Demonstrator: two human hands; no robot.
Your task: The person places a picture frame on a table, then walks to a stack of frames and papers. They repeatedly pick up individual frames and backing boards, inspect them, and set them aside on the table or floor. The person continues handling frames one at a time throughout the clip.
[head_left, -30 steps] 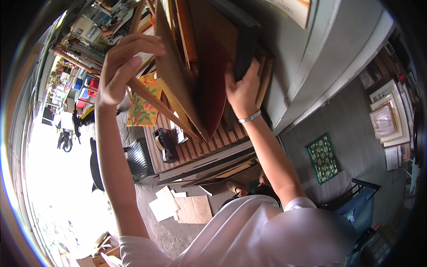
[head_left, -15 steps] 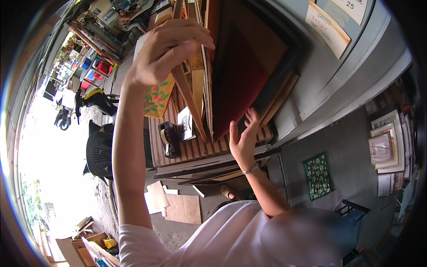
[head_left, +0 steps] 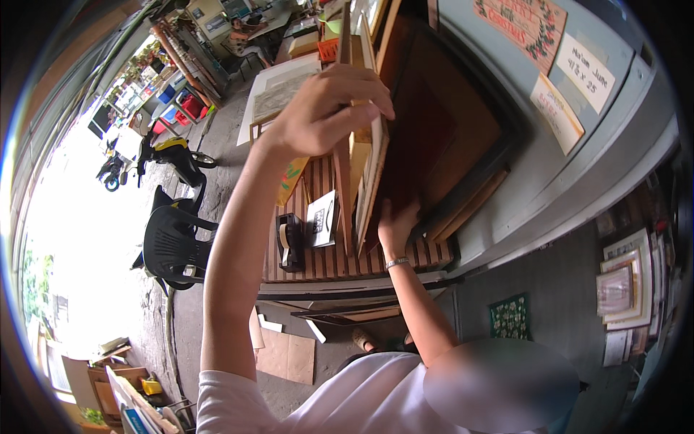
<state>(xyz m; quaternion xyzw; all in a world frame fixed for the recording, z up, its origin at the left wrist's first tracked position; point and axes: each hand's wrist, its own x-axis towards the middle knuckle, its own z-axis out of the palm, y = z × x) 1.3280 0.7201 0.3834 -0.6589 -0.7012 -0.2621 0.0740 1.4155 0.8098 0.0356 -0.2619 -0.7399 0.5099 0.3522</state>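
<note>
My left hand [head_left: 332,108] curls its fingers over the upper edge of a light wooden frame [head_left: 372,173], one of several tilted frames and panels. Inside the gap behind that frame is my right hand [head_left: 397,226], thumb and fingers apart, low against a dark panel. Shadow partly hides its fingertips. A large black-edged picture frame [head_left: 463,152] leans on the grey wall side of the gap. Left of the frames, a black tape dispenser [head_left: 290,242] and a white printed card [head_left: 322,219] rest on the slatted wooden bench [head_left: 318,269].
A grey cabinet-like surface [head_left: 578,173] with pinned notes rises at right. A black plastic chair [head_left: 177,242] and a motorbike [head_left: 177,155] stand at left. Cardboard sheets [head_left: 287,354] lie on the floor. Stacked frames [head_left: 625,278] are at far right; another person [head_left: 246,40] sits far back.
My right hand has gone deeper into the gap between the frames. My left hand stays over the frame's upper edge. The whole view has shifted, with the bench appearing lower and further right.
</note>
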